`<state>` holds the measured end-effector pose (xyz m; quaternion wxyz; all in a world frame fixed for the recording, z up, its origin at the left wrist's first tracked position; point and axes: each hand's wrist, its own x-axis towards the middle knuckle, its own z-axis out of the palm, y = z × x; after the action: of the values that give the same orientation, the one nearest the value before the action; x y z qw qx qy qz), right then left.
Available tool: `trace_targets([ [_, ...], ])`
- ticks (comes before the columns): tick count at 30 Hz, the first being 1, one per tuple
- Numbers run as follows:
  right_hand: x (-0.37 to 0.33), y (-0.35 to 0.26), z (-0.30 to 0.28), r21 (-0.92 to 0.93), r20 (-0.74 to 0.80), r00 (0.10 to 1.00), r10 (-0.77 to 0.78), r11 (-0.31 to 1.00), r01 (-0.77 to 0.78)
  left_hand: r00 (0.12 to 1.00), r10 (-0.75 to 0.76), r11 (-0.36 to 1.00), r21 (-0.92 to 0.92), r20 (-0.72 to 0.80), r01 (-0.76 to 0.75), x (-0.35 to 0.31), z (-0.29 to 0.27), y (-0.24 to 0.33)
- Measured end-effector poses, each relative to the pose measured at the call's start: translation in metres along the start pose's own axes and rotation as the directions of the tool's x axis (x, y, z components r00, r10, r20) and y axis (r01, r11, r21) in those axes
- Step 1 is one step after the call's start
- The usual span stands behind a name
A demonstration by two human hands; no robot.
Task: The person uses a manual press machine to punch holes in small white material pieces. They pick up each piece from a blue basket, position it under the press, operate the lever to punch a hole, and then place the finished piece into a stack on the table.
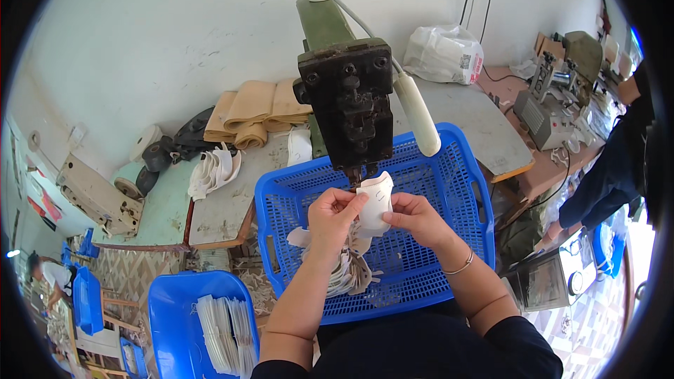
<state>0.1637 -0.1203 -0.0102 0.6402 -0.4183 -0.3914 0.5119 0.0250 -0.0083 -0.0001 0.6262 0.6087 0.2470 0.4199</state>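
My left hand (333,215) and my right hand (415,218) together pinch a white cut piece (376,200) of sheet material, held upright just under the head of a dark press machine (349,102). The piece's top edge sits right below the machine's tool. Both hands hover over a blue plastic basket (460,189) that holds a loose heap of similar white pieces (349,267). A thin bracelet circles my right wrist. The machine has a white lever handle (417,114) slanting down to the right.
A blue bin (168,323) at lower left holds a stack of white pieces. More white pieces (214,170), folded tan sheets (256,112) and rolls lie on the worktable. A white bag (444,52) and another machine (558,98) stand at right, next to a person in dark clothes (618,168).
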Motion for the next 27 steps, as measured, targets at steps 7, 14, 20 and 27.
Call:
trace_targets([
  [7, 0.004, -0.001, -0.002, -0.043, -0.01, 1.0, -0.024, 0.999, 0.024, 1.0, -0.012, 1.0, -0.018, -0.01, 0.012, 0.001, 0.003, 0.006],
  [14, 0.01, -0.001, 0.006, -0.034, -0.023, 0.999, -0.026, 0.999, 0.025, 0.999, 0.017, 1.0, -0.009, -0.032, -0.018, 0.002, -0.006, 0.001],
  [20, 0.016, 0.002, 0.018, -0.093, -0.032, 0.999, -0.019, 0.996, 0.016, 0.997, 0.045, 0.998, -0.031, -0.055, -0.047, 0.002, -0.018, 0.004],
  [27, 0.021, 0.012, 0.03, -0.128, -0.036, 0.999, -0.027, 0.991, 0.022, 0.996, 0.024, 0.999, -0.036, -0.088, -0.027, -0.002, -0.031, 0.005],
])
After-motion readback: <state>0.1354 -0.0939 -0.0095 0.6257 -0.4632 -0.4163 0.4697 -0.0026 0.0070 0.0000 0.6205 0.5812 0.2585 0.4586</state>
